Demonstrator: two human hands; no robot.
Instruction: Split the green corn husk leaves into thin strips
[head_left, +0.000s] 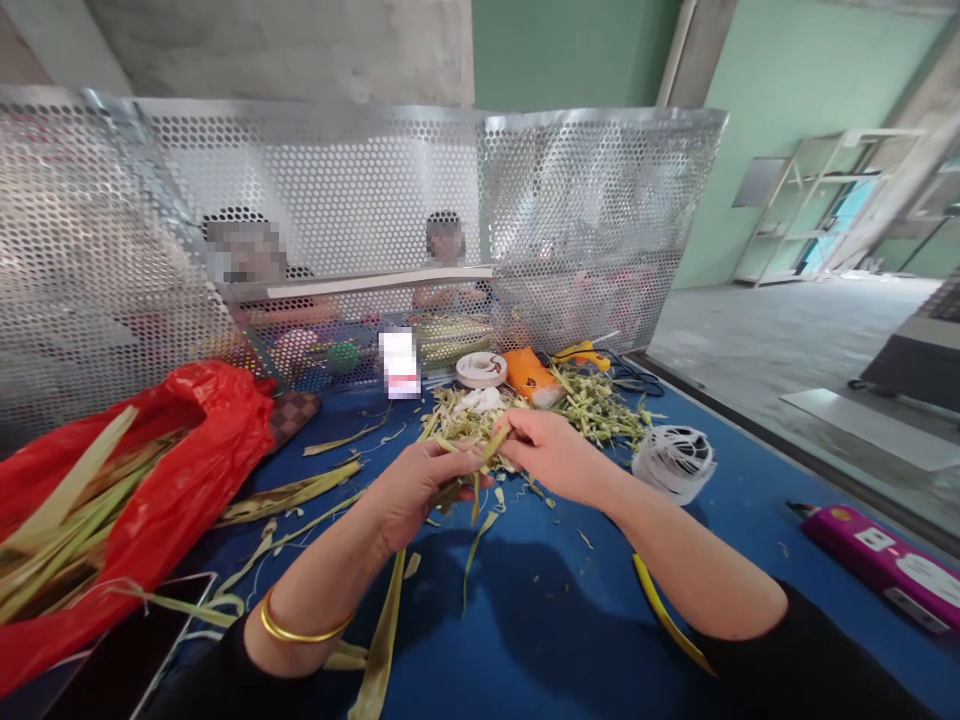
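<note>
Near the table's middle, my left hand (431, 480) pinches a pale green dried leaf strip (491, 447), its thumb and fingers pressed together. Close by on the right, my right hand (551, 455) grips the same strip's upper end between thumb and fingers. Loose ends of leaf hang below the left hand, and its inner fingers are partly hidden. Just behind both hands spreads a heap of short leaf scraps (600, 405). A thin strip (476, 550) dangles or lies below the hands; I cannot tell which.
A red plastic bag (217, 410) of long dried leaves stands left. Behind the heap are a tape roll (481, 369) and an orange packet (529, 372). A white coil (675, 463) and a purple box (885, 560) lie right. A perforated metal screen (360, 180) closes the back; people sit beyond.
</note>
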